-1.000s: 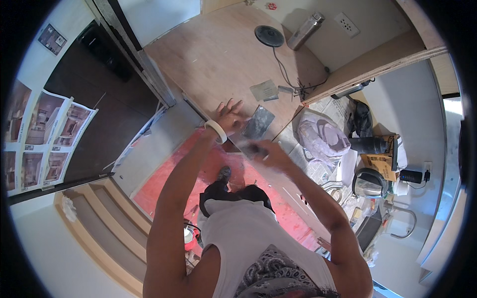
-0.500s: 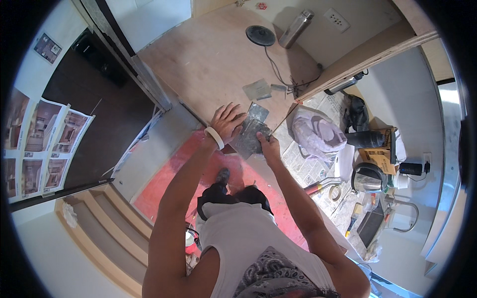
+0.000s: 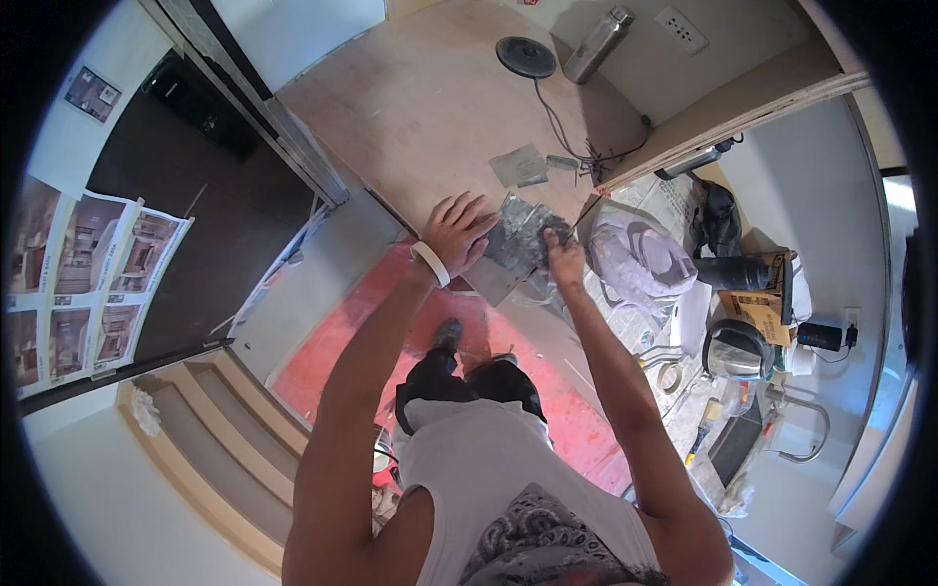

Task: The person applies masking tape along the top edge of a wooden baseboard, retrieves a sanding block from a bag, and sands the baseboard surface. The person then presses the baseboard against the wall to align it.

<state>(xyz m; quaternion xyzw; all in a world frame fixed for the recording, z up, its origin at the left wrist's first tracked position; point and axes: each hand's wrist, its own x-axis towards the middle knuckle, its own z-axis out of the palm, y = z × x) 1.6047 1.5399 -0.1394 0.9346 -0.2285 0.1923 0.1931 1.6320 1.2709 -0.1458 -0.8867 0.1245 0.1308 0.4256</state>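
A crinkled clear plastic bag [image 3: 523, 232] with dark contents lies at the front edge of the wooden surface [image 3: 410, 107]. What is inside it is too small to make out. My right hand [image 3: 565, 259] pinches the bag's right side between thumb and fingers. Just left of the bag is my left hand [image 3: 455, 232], palm down with fingers spread, wearing a white wristband; it holds nothing. Beyond the bag lie a thin greyish rectangular sheet [image 3: 518, 166] and a small grey strip [image 3: 562, 162]. Several dark screws or nails [image 3: 592, 168] are scattered to their right.
At the back stand a black round disc with a cable [image 3: 525, 57] and a steel bottle [image 3: 599, 45]. A newspaper-covered counter at right holds a pale cloth [image 3: 640, 259], a kettle [image 3: 738, 350] and a brush [image 3: 705, 420]. Red flooring [image 3: 342, 337] lies below; wooden shelving [image 3: 210, 430] is left.
The bag and my right hand have shifted right, and the bag looks more crumpled and spread out. My left hand's fingers have come off it. The whole view has shifted slightly.
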